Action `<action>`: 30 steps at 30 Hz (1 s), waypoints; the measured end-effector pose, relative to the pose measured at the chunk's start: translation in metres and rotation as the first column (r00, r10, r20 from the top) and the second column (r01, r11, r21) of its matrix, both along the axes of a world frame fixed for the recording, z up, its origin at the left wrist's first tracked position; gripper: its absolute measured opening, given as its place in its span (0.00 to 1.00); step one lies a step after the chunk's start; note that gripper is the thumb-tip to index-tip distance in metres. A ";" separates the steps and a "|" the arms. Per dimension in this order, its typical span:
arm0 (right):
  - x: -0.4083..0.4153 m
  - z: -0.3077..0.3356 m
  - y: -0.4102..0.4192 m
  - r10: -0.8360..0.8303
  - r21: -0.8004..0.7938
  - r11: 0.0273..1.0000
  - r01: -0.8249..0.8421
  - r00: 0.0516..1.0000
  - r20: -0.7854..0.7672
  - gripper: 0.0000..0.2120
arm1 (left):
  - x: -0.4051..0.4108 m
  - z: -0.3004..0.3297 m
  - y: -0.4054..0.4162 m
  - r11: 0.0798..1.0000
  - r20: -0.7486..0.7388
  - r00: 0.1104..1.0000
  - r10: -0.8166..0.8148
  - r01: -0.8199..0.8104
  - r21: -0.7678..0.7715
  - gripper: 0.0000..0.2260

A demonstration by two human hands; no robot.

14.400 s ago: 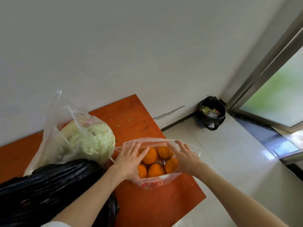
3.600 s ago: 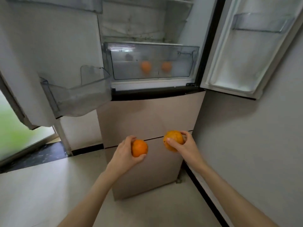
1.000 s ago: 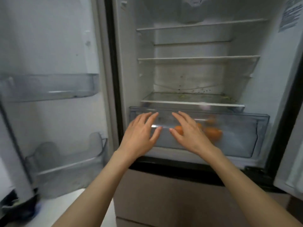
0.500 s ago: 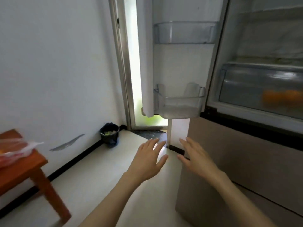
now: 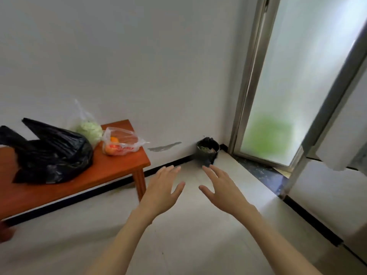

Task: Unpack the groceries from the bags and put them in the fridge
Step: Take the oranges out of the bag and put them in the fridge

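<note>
Far left: black plastic bag (image 5: pixel 53 153) is being supported by the orange-brown wooden table (image 5: pixel 111 171), slumped and crumpled; contents can't be told. Just behind it on its right, a cabbage (image 5: pixel 90 131) is being held inside a clear bag against the white wall (image 5: pixel 139 66). Next right, near the table's end, a clear bag with red print (image 5: pixel 121 144) is lying with oranges (image 5: pixel 113 140) being shown through the plastic. Left hand (image 5: pixel 161 192) and right hand (image 5: pixel 223 192) are being held out over the pale floor (image 5: pixel 178 245), apart from each other, palms down, fingers straight and spread, nothing gripped, nothing touched. Small black-lined bin (image 5: pixel 207 151) is sitting in the corner beyond the fingertips. Frosted glass door (image 5: pixel 278 100) is being shown at right, green blur behind it. Fridge isn't clearly identifiable
</note>
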State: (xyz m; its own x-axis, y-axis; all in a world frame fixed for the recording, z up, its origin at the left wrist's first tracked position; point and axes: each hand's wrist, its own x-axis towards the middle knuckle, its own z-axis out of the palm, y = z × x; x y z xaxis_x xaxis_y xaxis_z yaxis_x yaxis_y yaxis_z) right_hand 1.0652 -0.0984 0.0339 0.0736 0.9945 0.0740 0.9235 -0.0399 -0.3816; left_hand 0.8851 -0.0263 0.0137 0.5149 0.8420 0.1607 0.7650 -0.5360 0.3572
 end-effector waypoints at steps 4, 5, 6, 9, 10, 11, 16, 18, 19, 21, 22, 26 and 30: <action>-0.029 0.007 0.081 0.122 0.008 0.992 -0.122 0.992 -0.003 0.30 | -0.036 0.018 0.057 0.993 0.042 0.992 0.117 -0.117 0.002 0.23; -0.036 0.010 0.101 0.149 0.015 0.989 -0.149 0.989 -0.006 0.30 | -0.046 0.021 0.070 0.989 0.049 0.987 0.151 -0.151 -0.001 0.23; -0.044 0.012 0.120 0.173 0.021 0.985 -0.173 0.985 -0.009 0.29 | -0.056 0.023 0.082 0.983 0.053 0.982 0.183 -0.183 -0.009 0.23; -0.068 0.014 0.168 0.240 0.006 0.971 -0.240 0.970 -0.021 0.29 | -0.087 0.022 0.114 0.961 0.040 0.961 0.274 -0.272 -0.057 0.23; -0.075 0.014 0.182 0.258 -0.007 0.966 -0.258 0.966 -0.023 0.29 | -0.097 0.020 0.124 0.952 0.031 0.953 0.301 -0.298 -0.073 0.23; -0.082 0.013 0.195 0.274 -0.016 0.962 -0.274 0.961 -0.024 0.29 | -0.105 0.018 0.133 0.942 0.023 0.945 0.325 -0.322 -0.093 0.23; -0.116 -0.004 0.262 0.309 -0.028 0.950 -0.311 0.949 -0.057 0.27 | -0.145 0.004 0.191 0.923 -0.001 0.932 0.361 -0.358 -0.143 0.23; -0.129 -0.015 0.291 0.300 -0.046 0.952 -0.304 0.950 -0.084 0.27 | -0.160 -0.009 0.219 0.921 0.007 0.935 0.353 -0.346 -0.179 0.22; -0.136 -0.021 0.306 0.294 -0.044 0.953 -0.300 0.949 -0.111 0.26 | -0.167 -0.016 0.235 0.918 0.013 0.936 0.352 -0.343 -0.198 0.22; -0.150 -0.031 0.336 0.273 -0.026 0.959 -0.281 0.948 -0.162 0.23 | -0.184 -0.031 0.270 0.921 0.010 0.942 0.335 -0.325 -0.217 0.21; -0.155 -0.035 0.352 0.253 -0.014 0.965 -0.260 0.950 -0.182 0.23 | -0.193 -0.037 0.288 0.926 0.007 0.948 0.317 -0.308 -0.219 0.21; -0.174 -0.045 0.401 0.207 -0.022 0.977 -0.214 0.963 -0.172 0.20 | -0.220 -0.044 0.349 0.948 0.001 0.971 0.239 -0.233 -0.218 0.19; -0.192 -0.055 0.448 0.183 -0.014 0.982 -0.188 0.968 -0.170 0.20 | -0.231 -0.046 0.408 0.971 0.044 0.986 0.160 -0.149 -0.187 0.17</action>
